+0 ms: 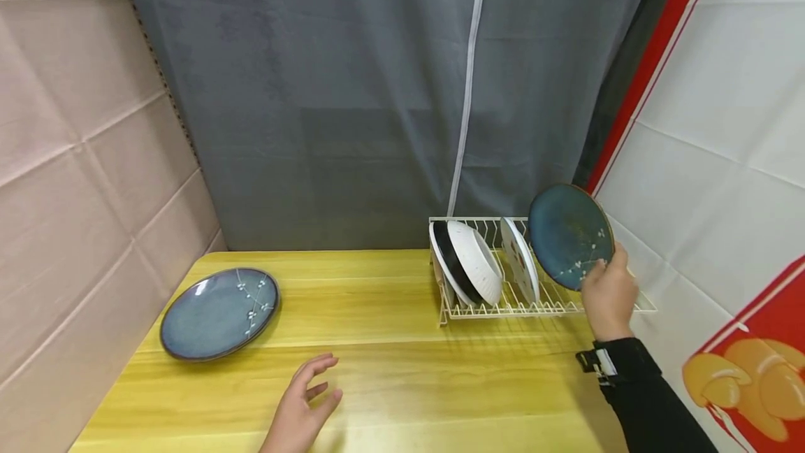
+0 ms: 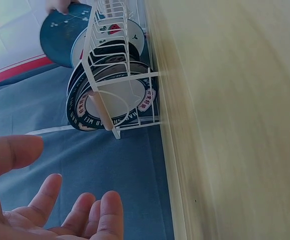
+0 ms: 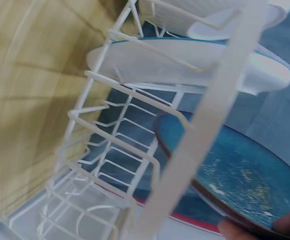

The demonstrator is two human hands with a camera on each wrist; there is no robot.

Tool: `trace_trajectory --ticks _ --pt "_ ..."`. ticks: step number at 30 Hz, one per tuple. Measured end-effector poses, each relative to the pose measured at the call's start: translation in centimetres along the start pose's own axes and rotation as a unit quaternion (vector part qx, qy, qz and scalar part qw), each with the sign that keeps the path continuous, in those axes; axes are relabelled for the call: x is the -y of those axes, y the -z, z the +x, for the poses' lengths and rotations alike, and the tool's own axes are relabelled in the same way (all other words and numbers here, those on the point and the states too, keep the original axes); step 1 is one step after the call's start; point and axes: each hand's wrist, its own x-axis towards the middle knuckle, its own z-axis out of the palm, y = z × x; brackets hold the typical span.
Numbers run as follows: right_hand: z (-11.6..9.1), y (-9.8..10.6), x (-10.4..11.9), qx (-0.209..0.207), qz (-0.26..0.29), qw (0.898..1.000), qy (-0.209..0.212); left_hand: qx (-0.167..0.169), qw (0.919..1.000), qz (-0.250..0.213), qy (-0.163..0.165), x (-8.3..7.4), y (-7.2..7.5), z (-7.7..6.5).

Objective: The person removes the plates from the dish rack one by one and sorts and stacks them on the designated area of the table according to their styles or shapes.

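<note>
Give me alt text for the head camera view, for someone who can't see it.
A person's right grip holds a blue flower-patterned plate at a wire rack with dishes in it. A second blue plate lies on the left side of a yellowish wooden table; the empty left grip shows at the bottom.

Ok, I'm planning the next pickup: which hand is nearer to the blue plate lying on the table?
Left. The left hand is in front and right of the blue plate, not touching it; the right hand is farther right, holding a second plate at the rack.
</note>
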Motion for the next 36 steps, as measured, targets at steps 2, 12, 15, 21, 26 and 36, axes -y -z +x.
trace_trajectory --ticks 2,12,15,21,26,36 --pt "-0.1 0.6 0.2 -0.025 0.016 1.0 -0.01 0.004 1.0 -0.003 0.001 -0.1 0.0 0.0" --pt "-0.5 2.9 2.0 -0.124 0.1 0.986 -0.052 0.011 0.9999 -0.007 0.007 -0.1 -0.1 -0.1" --pt "-0.7 3.6 2.5 -0.139 0.12 0.981 -0.061 0.013 0.9997 -0.014 0.012 -0.1 -0.2 -0.1" --pt "-1.5 4.7 4.1 -0.147 0.16 0.974 -0.069 0.017 0.9987 -0.04 0.025 -0.4 -0.2 0.0" --pt "-2.5 5.1 5.6 -0.144 0.221 0.963 -0.059 0.025 0.998 -0.047 0.035 -0.6 -0.3 -0.1" --pt "-6.5 4.0 7.2 -0.084 0.307 0.945 -0.079 0.031 0.9969 -0.058 0.043 -0.7 -0.5 -0.1"
